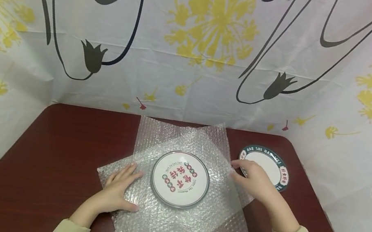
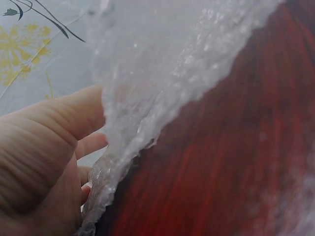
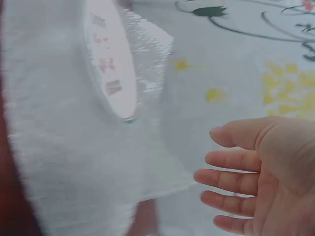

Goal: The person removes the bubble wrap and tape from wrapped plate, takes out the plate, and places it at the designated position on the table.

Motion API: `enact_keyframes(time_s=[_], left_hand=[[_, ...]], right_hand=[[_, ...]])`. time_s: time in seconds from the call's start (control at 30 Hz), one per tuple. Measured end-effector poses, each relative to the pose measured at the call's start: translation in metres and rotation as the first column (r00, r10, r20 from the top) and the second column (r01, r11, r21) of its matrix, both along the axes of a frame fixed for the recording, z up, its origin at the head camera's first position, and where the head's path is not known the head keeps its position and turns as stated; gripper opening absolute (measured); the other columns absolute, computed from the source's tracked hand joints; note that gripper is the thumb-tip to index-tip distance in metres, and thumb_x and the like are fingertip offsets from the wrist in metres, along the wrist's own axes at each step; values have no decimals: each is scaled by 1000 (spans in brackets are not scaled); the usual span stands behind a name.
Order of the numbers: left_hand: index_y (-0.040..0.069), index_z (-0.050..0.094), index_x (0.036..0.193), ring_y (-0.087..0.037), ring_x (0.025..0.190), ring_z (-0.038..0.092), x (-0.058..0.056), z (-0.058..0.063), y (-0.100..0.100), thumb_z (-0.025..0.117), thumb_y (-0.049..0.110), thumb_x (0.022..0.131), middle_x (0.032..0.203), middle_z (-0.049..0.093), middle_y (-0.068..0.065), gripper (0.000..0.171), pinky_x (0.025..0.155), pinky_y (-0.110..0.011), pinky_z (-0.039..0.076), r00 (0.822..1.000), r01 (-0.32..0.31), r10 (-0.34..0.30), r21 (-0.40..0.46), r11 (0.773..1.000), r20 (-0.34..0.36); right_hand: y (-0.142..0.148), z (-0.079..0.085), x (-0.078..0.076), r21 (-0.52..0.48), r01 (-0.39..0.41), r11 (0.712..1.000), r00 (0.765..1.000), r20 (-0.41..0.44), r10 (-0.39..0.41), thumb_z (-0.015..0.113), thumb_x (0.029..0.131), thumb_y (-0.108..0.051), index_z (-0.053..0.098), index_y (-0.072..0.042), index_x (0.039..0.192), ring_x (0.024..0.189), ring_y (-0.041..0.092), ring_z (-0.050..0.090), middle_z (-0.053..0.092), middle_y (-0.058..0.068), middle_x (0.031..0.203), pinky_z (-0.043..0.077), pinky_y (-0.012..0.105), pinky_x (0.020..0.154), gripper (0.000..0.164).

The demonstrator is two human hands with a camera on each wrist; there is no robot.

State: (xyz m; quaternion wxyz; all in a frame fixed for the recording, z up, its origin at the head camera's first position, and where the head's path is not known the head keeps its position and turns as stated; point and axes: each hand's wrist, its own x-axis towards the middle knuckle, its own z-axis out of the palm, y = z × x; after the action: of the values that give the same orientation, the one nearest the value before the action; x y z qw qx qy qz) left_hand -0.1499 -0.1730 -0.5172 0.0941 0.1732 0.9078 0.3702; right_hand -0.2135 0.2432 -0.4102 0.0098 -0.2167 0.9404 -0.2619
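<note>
A round white plate (image 1: 180, 179) with red and green lettering lies on layered sheets of clear bubble wrap (image 1: 159, 223) in the middle of the table. My left hand (image 1: 117, 191) rests on the wrap's left part, fingers spread, left of the plate. In the left wrist view a raised wrap edge (image 2: 147, 88) covers part of that hand's fingers. My right hand (image 1: 253, 179) is at the wrap's right edge, its fingers extended with nothing between them in the right wrist view. Behind it, a second plate (image 1: 267, 165) with a green patterned rim is partly hidden.
The dark red table (image 1: 63, 152) has rounded far corners. A white cloth (image 1: 191, 84) with yellow and grey flower prints hangs behind it and along both sides. The second plate lies near the table's right edge.
</note>
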Motion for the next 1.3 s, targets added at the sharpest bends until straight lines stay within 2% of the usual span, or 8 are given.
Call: enact_keyframes(time_s=[0.07, 0.2, 0.33, 0.47, 0.73, 0.97, 1.17, 1.3], left_hand=[[9, 34, 148, -34, 143, -1, 0, 0, 0, 84, 47, 63, 158, 5, -14, 106, 106, -61, -6, 1000, 3, -3, 1, 1000, 0], [9, 35, 148, -34, 143, -1, 0, 0, 0, 84, 48, 62, 158, 6, -15, 106, 106, -61, -5, 1000, 4, -4, 4, 1000, -5], [8, 36, 147, -35, 143, 0, 0, 0, 0, 84, 47, 62, 158, 6, -15, 106, 106, -61, -6, 1000, 3, -3, 11, 1000, -8], [8, 36, 147, -35, 143, 0, 0, 0, -1, 84, 49, 62, 158, 6, -15, 106, 106, -61, -6, 1000, 2, -2, 16, 1000, -4], [8, 36, 147, -35, 143, 0, 0, 0, -1, 84, 47, 63, 158, 6, -14, 105, 106, -61, -6, 1000, 0, 0, 15, 1000, 1], [9, 36, 147, -35, 143, 0, 0, 0, 0, 84, 47, 62, 158, 6, -14, 105, 106, -61, -5, 1000, 0, 0, 16, 1000, -6], [9, 36, 147, -35, 143, 0, 0, -1, 0, 84, 48, 62, 158, 6, -14, 106, 106, -61, -5, 1000, 0, 0, 12, 1000, -11], [8, 36, 147, -36, 143, 0, 0, -1, 0, 84, 49, 62, 158, 6, -15, 106, 106, -62, -5, 1000, 2, -2, 13, 1000, -12]], right_hand=[[-2, 13, 0, -6, 6, 1000, 1000, -4, -6, 63, 92, -17, 62, 2, 121, 113, 37, 55, 63, 16, 116, 43, 54, 92, 35], [-7, 32, -2, -26, 11, 1000, 1000, -18, -11, 62, 94, -19, 65, -3, 117, 98, 29, 61, 67, 10, 108, 48, 50, 83, 29], [-15, 34, -4, -72, 33, 997, 999, 32, -31, 61, 94, -22, 67, -5, 114, 88, 21, 63, 68, 8, 103, 51, 42, 74, 26], [-25, 16, -5, -126, 70, 990, 987, 153, -50, 60, 95, -21, 65, 1, 115, 80, 20, 64, 68, 10, 99, 52, 36, 67, 30], [-36, -35, -8, -173, 137, 975, 935, 347, -70, 61, 93, -18, 67, 3, 105, 66, 20, 61, 65, 7, 78, 52, 33, 61, 26], [-36, -66, -4, -222, 148, 964, 916, 397, -49, 62, 93, -19, 68, 2, 103, 64, 19, 62, 65, 3, 74, 52, 33, 59, 24], [-40, -77, 0, -317, 173, 932, 912, 409, -31, 62, 92, -16, 66, 7, 103, 59, 21, 61, 63, 6, 70, 53, 34, 54, 25], [-44, -83, 1, -356, 207, 911, 898, 439, -32, 62, 91, -12, 64, 9, 104, 57, 21, 61, 63, 7, 68, 53, 34, 52, 24]])
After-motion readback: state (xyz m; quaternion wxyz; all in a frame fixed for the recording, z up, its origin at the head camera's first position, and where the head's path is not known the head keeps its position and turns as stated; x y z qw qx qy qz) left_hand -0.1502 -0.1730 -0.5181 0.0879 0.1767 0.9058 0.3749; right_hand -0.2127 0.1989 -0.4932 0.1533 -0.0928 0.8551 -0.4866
